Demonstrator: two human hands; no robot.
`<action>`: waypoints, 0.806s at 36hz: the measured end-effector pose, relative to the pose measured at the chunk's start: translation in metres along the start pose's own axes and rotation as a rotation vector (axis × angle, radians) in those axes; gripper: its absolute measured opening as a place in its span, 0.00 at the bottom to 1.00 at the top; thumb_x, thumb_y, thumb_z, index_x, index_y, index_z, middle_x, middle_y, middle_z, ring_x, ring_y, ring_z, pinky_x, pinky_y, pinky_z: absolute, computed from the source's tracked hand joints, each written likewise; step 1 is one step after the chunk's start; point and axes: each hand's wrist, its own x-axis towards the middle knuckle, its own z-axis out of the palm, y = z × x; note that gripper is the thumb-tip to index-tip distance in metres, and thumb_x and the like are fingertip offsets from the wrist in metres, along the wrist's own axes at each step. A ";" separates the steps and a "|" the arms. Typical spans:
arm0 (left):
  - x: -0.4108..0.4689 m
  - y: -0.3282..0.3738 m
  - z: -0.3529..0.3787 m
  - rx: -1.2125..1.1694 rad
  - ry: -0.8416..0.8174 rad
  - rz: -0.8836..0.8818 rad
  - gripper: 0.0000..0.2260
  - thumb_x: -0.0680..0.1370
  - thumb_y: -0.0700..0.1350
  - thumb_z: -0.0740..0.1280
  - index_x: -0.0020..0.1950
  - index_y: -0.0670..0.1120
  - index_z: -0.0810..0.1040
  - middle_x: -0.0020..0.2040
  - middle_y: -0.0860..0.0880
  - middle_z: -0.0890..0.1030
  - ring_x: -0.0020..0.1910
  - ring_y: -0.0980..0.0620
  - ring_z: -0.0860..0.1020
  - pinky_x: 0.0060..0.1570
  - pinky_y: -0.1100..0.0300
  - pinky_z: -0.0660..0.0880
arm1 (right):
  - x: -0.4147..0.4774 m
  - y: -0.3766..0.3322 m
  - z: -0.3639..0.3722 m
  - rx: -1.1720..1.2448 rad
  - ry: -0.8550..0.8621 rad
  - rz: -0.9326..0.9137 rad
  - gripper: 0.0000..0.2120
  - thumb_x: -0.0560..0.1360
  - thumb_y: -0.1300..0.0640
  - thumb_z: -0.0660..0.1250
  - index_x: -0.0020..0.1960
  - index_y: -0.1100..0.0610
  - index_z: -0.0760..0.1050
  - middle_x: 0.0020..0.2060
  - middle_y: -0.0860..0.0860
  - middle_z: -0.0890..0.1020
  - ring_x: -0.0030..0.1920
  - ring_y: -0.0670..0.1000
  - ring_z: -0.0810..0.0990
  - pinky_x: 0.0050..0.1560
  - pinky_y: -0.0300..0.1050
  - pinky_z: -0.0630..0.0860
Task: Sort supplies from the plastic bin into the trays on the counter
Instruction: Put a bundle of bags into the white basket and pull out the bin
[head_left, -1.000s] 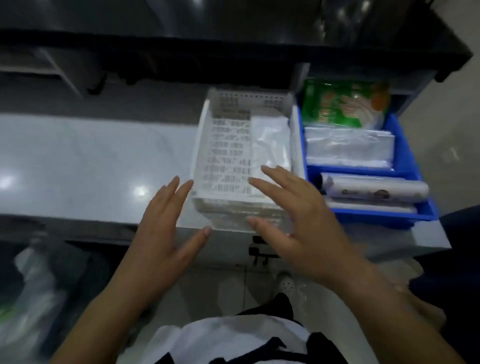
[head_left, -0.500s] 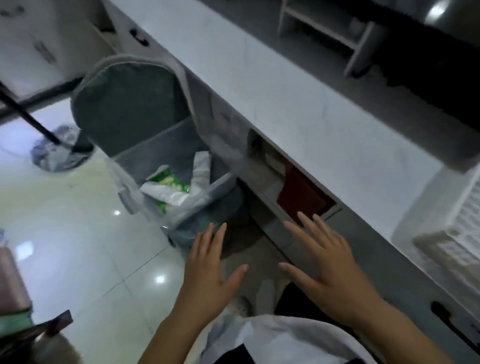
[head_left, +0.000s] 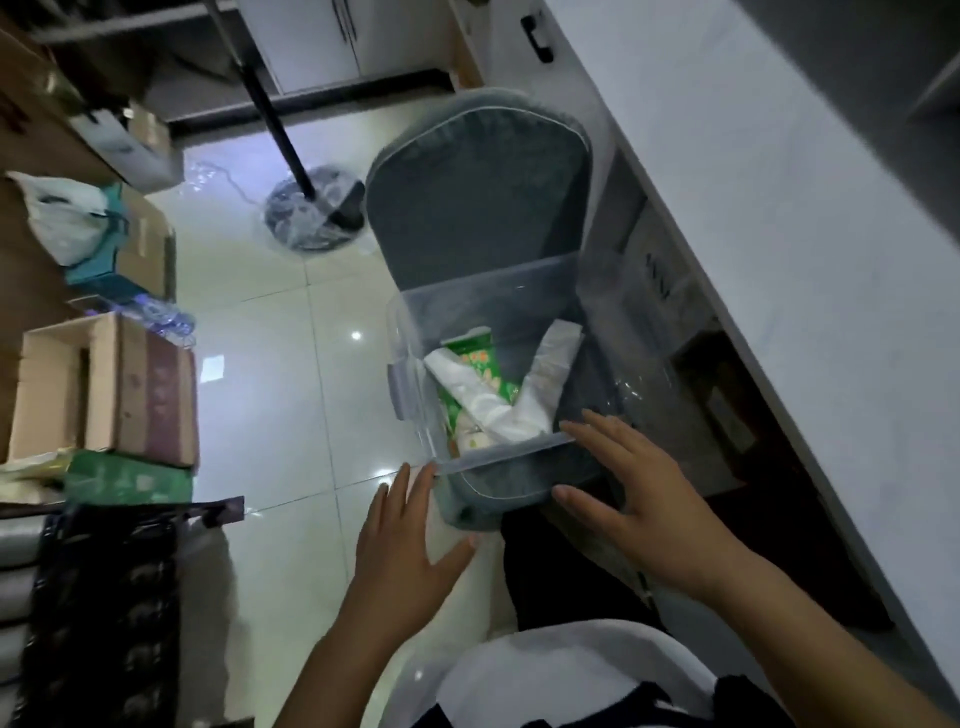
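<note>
Half a second earlier the view had taken in the white tray's corner at the right edge, with the plastic bin (head_left: 498, 291) off to the upper left and both hands well short of it. By this moment the view had swung further left and down. The tray had passed out of sight, the bin filled the middle of the picture, and both hands had closed in on its near rim.

The bin, clear-walled, sat on a grey cushion (head_left: 478, 182) just beside the counter (head_left: 779, 260), above the pale tiled floor (head_left: 270, 395). Inside it lay a green packet (head_left: 470, 361) with white bags (head_left: 545, 384) draped over and beside it.

The left hand (head_left: 410, 540) was flat and spread, thumb out to the right, holding nothing. Its fingertips reached the bin's near left corner; whether they touched the plastic could not be told. The right hand (head_left: 634, 499) was likewise splayed wide and empty, its longest fingers lying at the right end of the near rim, and contact there was also unclear. The two hands stood apart, the bin's near wall between them.

A black pole (head_left: 275, 119) on a round base stood beyond the cushion, and cardboard boxes (head_left: 104, 384) sat at the left.
</note>
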 end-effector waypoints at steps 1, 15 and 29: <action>0.008 0.003 -0.005 0.005 -0.009 -0.026 0.39 0.76 0.65 0.64 0.80 0.60 0.45 0.82 0.55 0.44 0.80 0.52 0.43 0.77 0.52 0.48 | 0.016 0.003 -0.003 0.024 -0.005 -0.012 0.31 0.75 0.37 0.64 0.75 0.41 0.62 0.77 0.44 0.62 0.77 0.45 0.57 0.75 0.54 0.59; 0.149 0.061 -0.009 -0.251 -0.202 -0.206 0.27 0.78 0.52 0.69 0.74 0.61 0.62 0.74 0.62 0.62 0.72 0.67 0.60 0.71 0.67 0.58 | 0.189 0.106 0.025 0.205 -0.211 0.214 0.26 0.75 0.44 0.69 0.70 0.53 0.73 0.69 0.52 0.75 0.69 0.53 0.72 0.67 0.46 0.68; 0.356 -0.021 0.116 0.593 -0.450 -0.017 0.36 0.77 0.57 0.64 0.80 0.50 0.53 0.81 0.44 0.52 0.79 0.40 0.53 0.75 0.42 0.53 | 0.301 0.206 0.102 0.473 -0.093 0.624 0.23 0.75 0.53 0.70 0.69 0.55 0.73 0.62 0.55 0.80 0.62 0.53 0.78 0.61 0.44 0.73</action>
